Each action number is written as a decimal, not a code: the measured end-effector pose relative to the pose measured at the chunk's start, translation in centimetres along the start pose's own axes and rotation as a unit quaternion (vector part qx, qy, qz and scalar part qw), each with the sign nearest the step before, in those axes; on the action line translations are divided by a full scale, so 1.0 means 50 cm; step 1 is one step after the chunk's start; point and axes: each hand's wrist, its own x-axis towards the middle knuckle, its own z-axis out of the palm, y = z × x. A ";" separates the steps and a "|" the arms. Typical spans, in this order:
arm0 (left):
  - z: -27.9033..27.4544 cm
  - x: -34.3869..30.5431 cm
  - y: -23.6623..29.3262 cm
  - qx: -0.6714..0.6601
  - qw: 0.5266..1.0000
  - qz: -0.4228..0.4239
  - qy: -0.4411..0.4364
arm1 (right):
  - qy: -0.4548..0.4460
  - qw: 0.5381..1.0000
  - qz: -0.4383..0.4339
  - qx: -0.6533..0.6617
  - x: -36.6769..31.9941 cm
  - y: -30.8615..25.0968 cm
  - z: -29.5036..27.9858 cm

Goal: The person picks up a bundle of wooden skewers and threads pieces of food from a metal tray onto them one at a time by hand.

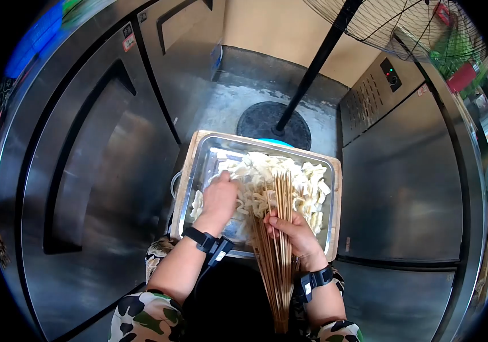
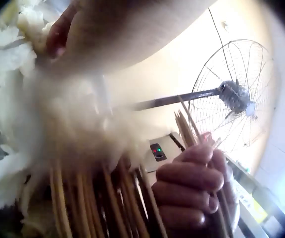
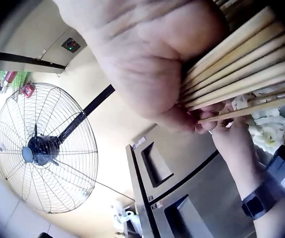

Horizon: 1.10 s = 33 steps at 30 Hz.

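Observation:
A steel tray (image 1: 207, 171) holds a heap of pale, ruffled food pieces (image 1: 312, 182). My left hand (image 1: 220, 198) reaches down into the tray's left half, its fingertips at the pieces; whether they pinch one, I cannot tell. My right hand (image 1: 294, 231) grips a thick bundle of thin bamboo skewers (image 1: 281, 256) over the tray's front right part. Their upper ends point away over the heap, and their lower ends hang past the front rim. In the left wrist view, a blurred pale mass (image 2: 88, 119) overlaps several skewers, close below the left hand (image 2: 127, 29).
The tray sits in a wooden frame (image 1: 337, 211). Steel cabinets (image 1: 101, 165) stand to the left, with another steel cabinet (image 1: 403, 154) to the right. Behind the tray is a standing fan's round base (image 1: 255, 119), its wire cage (image 3: 45, 148) higher up.

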 end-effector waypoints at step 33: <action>-0.063 -0.004 0.015 -0.693 0.681 -0.176 -0.156 | 0.011 0.999 0.017 -0.041 0.034 0.012 0.025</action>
